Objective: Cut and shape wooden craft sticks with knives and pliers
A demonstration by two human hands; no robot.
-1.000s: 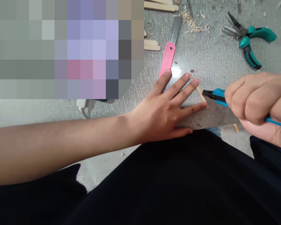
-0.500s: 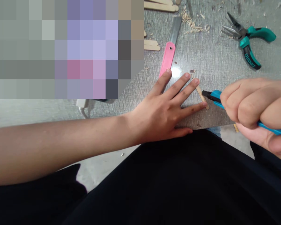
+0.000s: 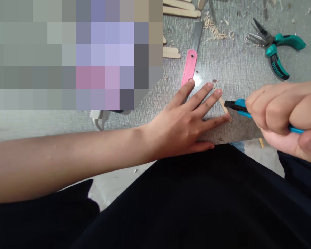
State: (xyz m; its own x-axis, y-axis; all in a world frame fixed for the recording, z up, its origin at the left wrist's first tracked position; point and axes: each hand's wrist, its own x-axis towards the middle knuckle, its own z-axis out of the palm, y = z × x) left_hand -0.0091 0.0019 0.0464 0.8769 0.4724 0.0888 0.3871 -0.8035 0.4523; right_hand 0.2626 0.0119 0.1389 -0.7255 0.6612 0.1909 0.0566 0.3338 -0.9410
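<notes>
My left hand (image 3: 188, 119) lies flat on the grey table (image 3: 235, 69) with its fingers spread. Its ring and little fingertips press on a thin wooden craft stick (image 3: 223, 104), which is partly under them. Beneath the index fingertip is the pink handle of a knife (image 3: 190, 65) with a straight metal blade. In my right hand (image 3: 282, 109), closed in a fist, is a blue utility knife (image 3: 241, 105). Its black tip touches or nearly touches the stick's edge; whether a blade cuts in cannot be made out.
Needle-nose pliers (image 3: 270, 43) with teal handles lie opened at the upper right. Wood shavings (image 3: 216, 30) are scattered near the pink knife's blade. More craft sticks (image 3: 182, 11) lie at the top. A white plug with cable (image 3: 96, 116) is beyond my left forearm. Part of the view is pixelated.
The view has shifted slightly, moving the table items a little right and down. Both hands keep nearly the same pose, the utility knife still at the stick.
</notes>
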